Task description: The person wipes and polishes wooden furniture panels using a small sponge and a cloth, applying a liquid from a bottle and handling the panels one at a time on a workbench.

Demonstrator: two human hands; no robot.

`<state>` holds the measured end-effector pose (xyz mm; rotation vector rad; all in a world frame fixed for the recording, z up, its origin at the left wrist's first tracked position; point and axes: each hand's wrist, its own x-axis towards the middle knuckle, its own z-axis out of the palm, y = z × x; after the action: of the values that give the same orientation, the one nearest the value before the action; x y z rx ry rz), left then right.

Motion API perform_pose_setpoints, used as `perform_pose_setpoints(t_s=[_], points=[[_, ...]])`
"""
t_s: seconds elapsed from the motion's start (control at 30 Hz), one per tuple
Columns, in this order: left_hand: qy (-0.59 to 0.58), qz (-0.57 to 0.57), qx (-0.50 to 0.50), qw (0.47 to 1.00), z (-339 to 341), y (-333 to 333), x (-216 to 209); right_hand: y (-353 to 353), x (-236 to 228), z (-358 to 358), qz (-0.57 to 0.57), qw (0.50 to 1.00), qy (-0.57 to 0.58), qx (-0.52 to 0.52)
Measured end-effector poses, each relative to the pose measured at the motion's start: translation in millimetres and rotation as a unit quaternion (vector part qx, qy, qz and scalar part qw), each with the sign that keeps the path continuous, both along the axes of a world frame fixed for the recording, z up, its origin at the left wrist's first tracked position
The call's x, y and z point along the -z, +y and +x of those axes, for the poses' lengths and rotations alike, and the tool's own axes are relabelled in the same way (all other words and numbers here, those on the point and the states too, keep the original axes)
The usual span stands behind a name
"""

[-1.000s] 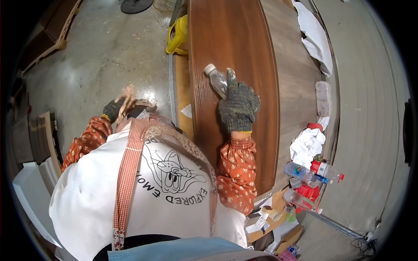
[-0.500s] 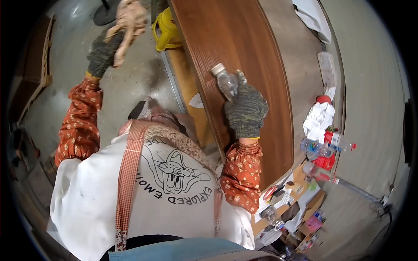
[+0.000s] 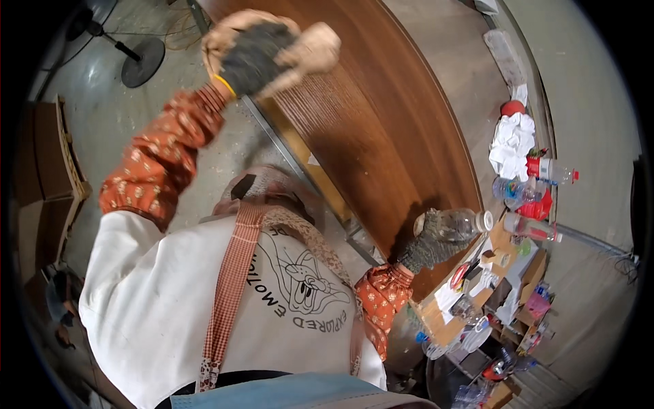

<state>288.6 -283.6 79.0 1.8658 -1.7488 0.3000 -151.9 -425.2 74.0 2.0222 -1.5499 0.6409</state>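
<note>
My left hand [image 3: 262, 54], in a grey knit glove, is raised over the top left end of a long brown wooden board [image 3: 388, 129]. It is closed around a wad of beige cloth [image 3: 310, 49]. My right hand [image 3: 428, 247], also gloved in grey, grips a clear plastic bottle [image 3: 458, 223] with a white cap. It holds the bottle on its side at the board's lower right edge. An orange patterned sleeve covers each of my forearms.
A round fan base [image 3: 142, 63] stands on the concrete floor at the upper left, with cardboard boxes [image 3: 48, 163] at the far left. Right of the board lie a white rag [image 3: 512, 142], several plastic bottles [image 3: 519, 191] and a cluttered low shelf [image 3: 477, 290].
My left hand has swung up from beside my body to the board's far end. My right hand has slid down the board to its lower right edge, still holding the bottle.
</note>
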Motion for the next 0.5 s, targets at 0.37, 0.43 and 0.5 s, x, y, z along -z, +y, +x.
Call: perform_pose_setpoints(t_s=[0.37,0.43,0.5], points=[[-0.149,0.191,0.062,0.968,-122,-3,-4,23,15,-20,0.026,0.972,-0.233,-0.017],[0.099,0.092,0.106,0.985,-101,4,28,13,18,-28,0.006,0.988,-0.149,-0.026],[-0.063,0.119,-0.009,0.991,-13,15,24,16,20,-36,-0.036,0.99,-0.129,-0.036]])
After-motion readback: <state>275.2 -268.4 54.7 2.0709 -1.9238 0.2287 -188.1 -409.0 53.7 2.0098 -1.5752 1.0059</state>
